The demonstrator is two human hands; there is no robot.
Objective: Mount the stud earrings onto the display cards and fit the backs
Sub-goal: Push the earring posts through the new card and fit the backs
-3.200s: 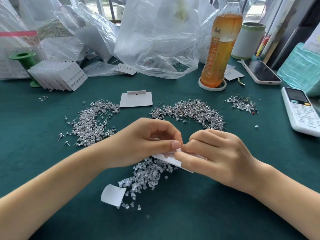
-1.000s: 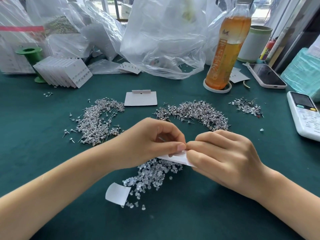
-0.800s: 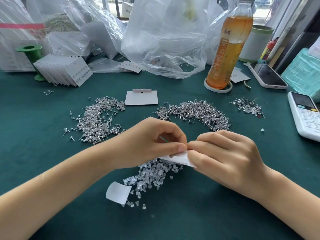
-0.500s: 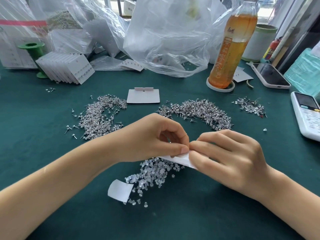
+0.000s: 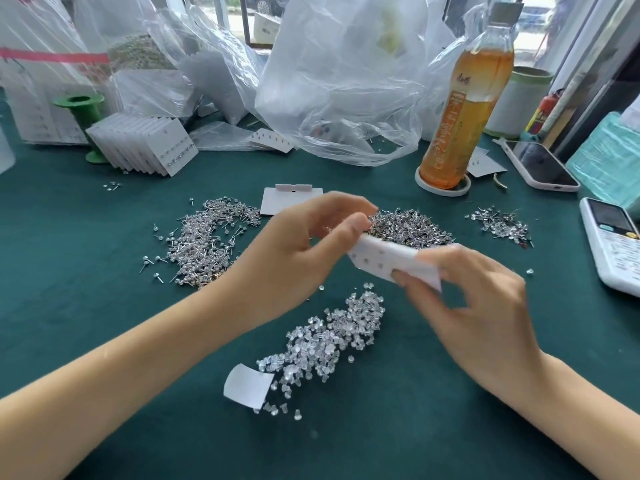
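Home piecework table: earring heaps (image 5: pixel 204 244), plastic bags (image 5: pixel 346 81)

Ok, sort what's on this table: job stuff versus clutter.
Job: card held by left hand and right hand; stud piles; clear backs; blank card; finished cards.

Clutter: bottle; phone; remote; plastic bags; green spool.

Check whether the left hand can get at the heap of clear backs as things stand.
Probably yes: the clear backs lie uncovered just below the left hand, with nothing between. Its fingers do grip the display card, so it would have to let go first.
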